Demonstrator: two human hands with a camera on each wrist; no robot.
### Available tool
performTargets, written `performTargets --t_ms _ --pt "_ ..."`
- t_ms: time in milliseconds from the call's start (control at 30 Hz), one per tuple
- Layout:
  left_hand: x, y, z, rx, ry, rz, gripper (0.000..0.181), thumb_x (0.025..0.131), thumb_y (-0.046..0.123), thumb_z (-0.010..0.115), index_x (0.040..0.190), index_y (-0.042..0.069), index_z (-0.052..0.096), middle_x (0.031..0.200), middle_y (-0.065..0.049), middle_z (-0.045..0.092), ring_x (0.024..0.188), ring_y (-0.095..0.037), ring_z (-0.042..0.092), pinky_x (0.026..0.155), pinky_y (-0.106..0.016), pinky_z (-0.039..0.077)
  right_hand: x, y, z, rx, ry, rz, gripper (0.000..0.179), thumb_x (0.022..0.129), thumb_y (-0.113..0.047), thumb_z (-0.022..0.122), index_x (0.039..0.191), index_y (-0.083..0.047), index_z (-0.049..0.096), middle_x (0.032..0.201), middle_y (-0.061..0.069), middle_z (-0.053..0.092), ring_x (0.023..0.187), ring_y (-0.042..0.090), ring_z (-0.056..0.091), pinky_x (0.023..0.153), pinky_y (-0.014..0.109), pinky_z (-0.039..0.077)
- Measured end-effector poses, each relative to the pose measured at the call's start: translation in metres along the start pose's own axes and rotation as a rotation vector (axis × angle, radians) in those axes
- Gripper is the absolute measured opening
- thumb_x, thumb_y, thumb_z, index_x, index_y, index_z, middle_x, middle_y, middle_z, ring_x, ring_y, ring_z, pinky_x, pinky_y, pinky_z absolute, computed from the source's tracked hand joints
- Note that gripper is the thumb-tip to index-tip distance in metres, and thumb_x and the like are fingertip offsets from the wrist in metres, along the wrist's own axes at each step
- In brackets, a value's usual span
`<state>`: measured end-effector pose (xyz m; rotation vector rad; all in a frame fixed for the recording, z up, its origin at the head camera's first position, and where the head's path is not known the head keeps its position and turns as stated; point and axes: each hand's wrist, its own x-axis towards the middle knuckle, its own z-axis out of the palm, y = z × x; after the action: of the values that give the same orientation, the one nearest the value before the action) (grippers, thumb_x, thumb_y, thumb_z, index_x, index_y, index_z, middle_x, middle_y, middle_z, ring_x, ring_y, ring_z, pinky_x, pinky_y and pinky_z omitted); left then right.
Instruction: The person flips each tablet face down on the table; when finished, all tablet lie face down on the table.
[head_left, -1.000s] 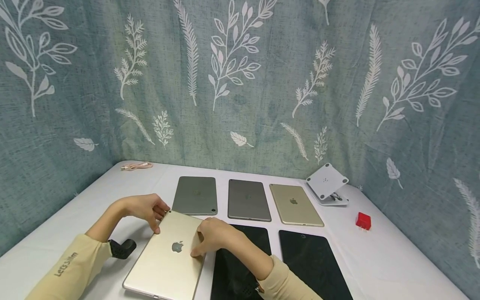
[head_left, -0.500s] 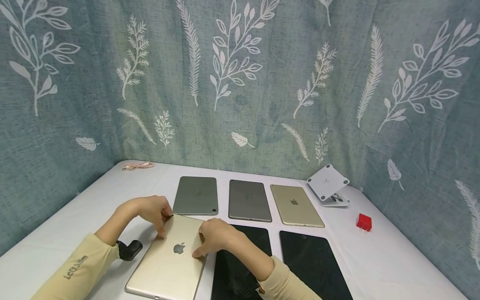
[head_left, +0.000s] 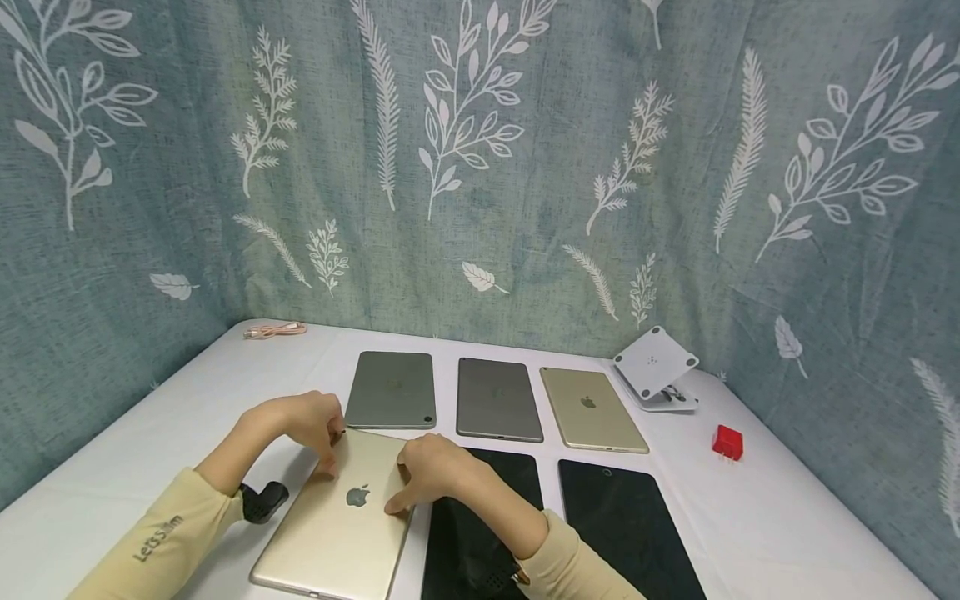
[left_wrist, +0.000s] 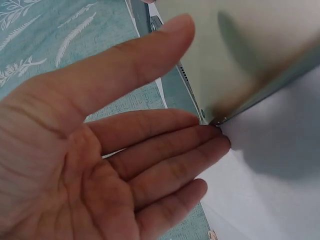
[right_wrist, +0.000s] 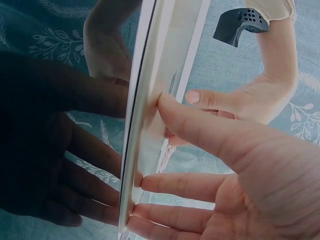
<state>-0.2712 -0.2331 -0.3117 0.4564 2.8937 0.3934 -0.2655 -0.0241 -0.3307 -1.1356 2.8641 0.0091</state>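
A large gold tablet [head_left: 330, 542] lies back up at the front left of the white table, its apple logo showing. At its far left corner is my left hand [head_left: 311, 419]; in the left wrist view its straight fingers [left_wrist: 170, 147] touch the corner while the thumb stands apart above the back. My right hand [head_left: 435, 468] touches the tablet's right edge. Seen from the right wrist, its extended fingers [right_wrist: 175, 185] press against that edge and the thumb tip rests on the back near it. The tablet's screen is hidden underneath.
Behind stand in a row a grey-green tablet [head_left: 390, 390], a dark grey tablet [head_left: 498, 400] and a smaller gold tablet [head_left: 592, 408]. Two black-screened tablets [head_left: 521, 475] lie to the right. A folding stand [head_left: 652, 367], red plug [head_left: 727, 442] and coiled cable [head_left: 274, 331] sit farther out.
The large gold tablet has shifted slightly right and toward me, its far edge lower. My left hand has moved a little right with its corner; the right hand has hardly moved.
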Motion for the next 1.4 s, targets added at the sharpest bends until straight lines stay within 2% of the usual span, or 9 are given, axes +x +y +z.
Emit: performTargets --t_ms 267,367,467,600,800,933,1100,1267,1400 --pt "-0.001 0.001 0.0 0.018 -0.006 0.006 0.031 0.064 0.013 0.084 0.06 0.013 0.053 0.057 0.008 0.037 0.059 -0.007 0.034 0.054 -0.021 0.026 0.002 0.001 0.0 0.006 -0.018 0.013 0.042 0.076 -0.042 0.079 0.063 -0.015 0.051 0.057 -0.008 0.042 0.055 0.007 0.04 0.049 0.02 0.032" --pt "-0.002 0.003 0.002 0.023 0.008 -0.004 0.029 0.065 0.016 0.085 0.064 0.011 0.057 0.06 0.007 0.042 0.06 -0.008 0.037 0.054 -0.021 0.029 0.002 0.003 -0.002 0.052 -0.05 0.014 0.035 0.076 -0.043 0.078 0.072 -0.013 0.059 0.064 -0.008 0.048 0.06 0.007 0.045 0.053 0.02 0.037" --pt "-0.001 0.009 0.007 0.021 0.044 0.015 0.032 0.068 0.017 0.084 0.063 0.011 0.054 0.059 0.006 0.04 0.058 -0.008 0.036 0.052 -0.022 0.028 0.001 0.009 -0.007 0.14 -0.077 0.009 0.04 0.077 -0.042 0.077 0.101 -0.011 0.07 0.088 -0.006 0.066 0.08 0.008 0.059 0.068 0.021 0.048" --pt "0.003 0.027 0.011 0.008 0.075 0.05 0.03 0.072 0.02 0.083 0.067 0.009 0.056 0.06 0.005 0.041 0.057 -0.009 0.035 0.052 -0.022 0.028 -0.005 0.024 -0.014 0.235 -0.07 0.019 0.061 0.079 -0.041 0.076 0.129 -0.008 0.061 0.126 0.004 0.064 0.115 0.02 0.06 0.091 0.033 0.052" --pt "0.015 0.059 0.015 0.013 0.08 0.036 0.043 0.072 0.026 0.084 0.101 -0.001 0.066 0.087 -0.005 0.064 0.074 -0.015 0.053 0.066 -0.034 0.046 -0.02 0.053 -0.02 0.259 -0.041 0.067 0.063 0.081 -0.039 0.075 0.13 -0.004 0.059 0.129 0.011 0.063 0.121 0.029 0.057 0.095 0.042 0.051" --pt "0.027 0.077 0.019 0.012 0.07 0.055 0.053 0.072 0.027 0.084 0.111 -0.004 0.064 0.106 -0.013 0.067 0.095 -0.025 0.062 0.083 -0.042 0.052 -0.03 0.071 -0.018 0.296 -0.028 0.103 0.063 0.08 -0.037 0.076 0.129 -0.001 0.059 0.13 0.014 0.062 0.122 0.032 0.056 0.097 0.047 0.049" --pt "0.043 0.098 0.024 0.037 0.055 0.074 0.062 0.071 0.031 0.085 0.12 -0.001 0.063 0.122 -0.014 0.064 0.116 -0.029 0.058 0.094 -0.044 0.05 -0.041 0.092 -0.017 0.305 -0.008 0.154 0.062 0.078 -0.034 0.078 0.125 0.003 0.061 0.127 0.017 0.063 0.119 0.035 0.058 0.095 0.05 0.049" --pt "0.053 0.108 0.033 0.052 0.042 0.084 0.053 0.069 0.032 0.087 0.107 0.0 0.066 0.104 -0.008 0.067 0.096 -0.02 0.062 0.084 -0.037 0.052 -0.048 0.111 -0.016 0.275 -0.01 0.232 0.061 0.077 -0.032 0.08 0.121 0.006 0.062 0.122 0.02 0.064 0.113 0.036 0.061 0.091 0.049 0.051" --pt "0.054 0.106 0.039 0.086 0.047 0.08 0.041 0.068 0.032 0.087 0.088 0.005 0.064 0.083 -0.001 0.06 0.076 -0.013 0.053 0.069 -0.032 0.048 -0.05 0.12 -0.015 0.247 -0.012 0.283 0.061 0.076 -0.032 0.08 0.119 0.007 0.063 0.118 0.021 0.065 0.109 0.037 0.061 0.089 0.048 0.052"
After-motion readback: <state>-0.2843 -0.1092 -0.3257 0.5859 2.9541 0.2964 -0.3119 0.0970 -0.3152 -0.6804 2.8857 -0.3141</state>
